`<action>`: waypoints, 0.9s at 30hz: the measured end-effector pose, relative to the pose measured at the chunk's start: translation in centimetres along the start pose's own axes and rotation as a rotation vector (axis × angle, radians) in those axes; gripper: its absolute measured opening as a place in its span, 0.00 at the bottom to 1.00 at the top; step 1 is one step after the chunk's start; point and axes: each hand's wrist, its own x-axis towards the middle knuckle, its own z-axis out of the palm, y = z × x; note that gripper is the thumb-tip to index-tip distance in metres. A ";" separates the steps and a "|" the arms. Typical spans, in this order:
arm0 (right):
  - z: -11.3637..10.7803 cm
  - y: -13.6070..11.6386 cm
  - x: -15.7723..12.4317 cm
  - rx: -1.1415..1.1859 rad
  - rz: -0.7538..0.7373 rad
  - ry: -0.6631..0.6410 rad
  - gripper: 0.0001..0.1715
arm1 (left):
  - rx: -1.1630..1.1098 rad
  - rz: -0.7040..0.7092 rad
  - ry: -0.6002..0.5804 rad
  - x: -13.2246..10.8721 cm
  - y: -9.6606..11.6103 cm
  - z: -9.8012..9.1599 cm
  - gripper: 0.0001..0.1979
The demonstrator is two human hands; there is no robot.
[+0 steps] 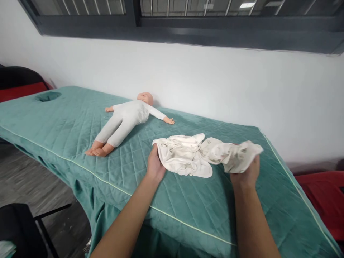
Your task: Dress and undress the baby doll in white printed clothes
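Note:
A cream baby garment (188, 154) lies crumpled on the green quilted table cover (67, 125). My left hand (154, 165) grips its left edge, fingers closed under the cloth. My right hand (245, 172) holds the garment's right end bunched and lifted a little off the cover. A baby doll (125, 120) in a white suit lies on its back farther left, arms spread, head toward the wall, well apart from both hands.
The table runs along a white wall (215, 82) under a dark window frame. A face hole (47, 96) sits at its far left end. Red seats stand at the right (322, 193) and far left. A black chair (18, 225) stands at lower left.

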 end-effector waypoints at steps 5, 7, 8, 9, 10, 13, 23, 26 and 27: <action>2.3 2.1 -1.6 -0.431 -0.173 -0.295 0.27 | 0.034 0.014 0.016 0.4 -0.3 -0.6 0.19; 3.0 2.3 -2.1 -0.632 -0.272 -0.424 0.22 | 0.048 0.023 0.020 0.5 -0.4 -0.8 0.19; 3.1 2.1 -2.3 -0.723 -0.324 -0.471 0.19 | 0.056 0.025 0.019 0.5 -0.5 -0.8 0.19; 2.9 1.9 -2.5 -0.789 -0.369 -0.502 0.19 | 0.061 0.028 0.016 0.6 -0.5 -0.9 0.19; 2.4 1.5 -2.5 -0.822 -0.405 -0.518 0.19 | 0.065 0.032 0.013 0.6 -0.5 -0.9 0.19; -1.1 -0.3 -2.2 -0.850 -0.500 -0.515 0.19 | 0.068 0.045 -0.002 0.6 -0.7 -1.2 0.18; -20.1 -5.9 -0.4 -1.138 -0.492 -0.269 0.15 | 0.109 0.049 -0.001 1.2 -1.2 -1.8 0.18; -21.4 -3.8 -2.4 -1.203 -0.360 -0.469 0.20 | 0.112 0.061 -0.018 1.1 -1.2 -1.8 0.18; -21.5 -3.1 -2.9 -1.217 -0.338 -0.494 0.22 | 0.114 0.066 -0.026 1.0 -1.1 -1.8 0.18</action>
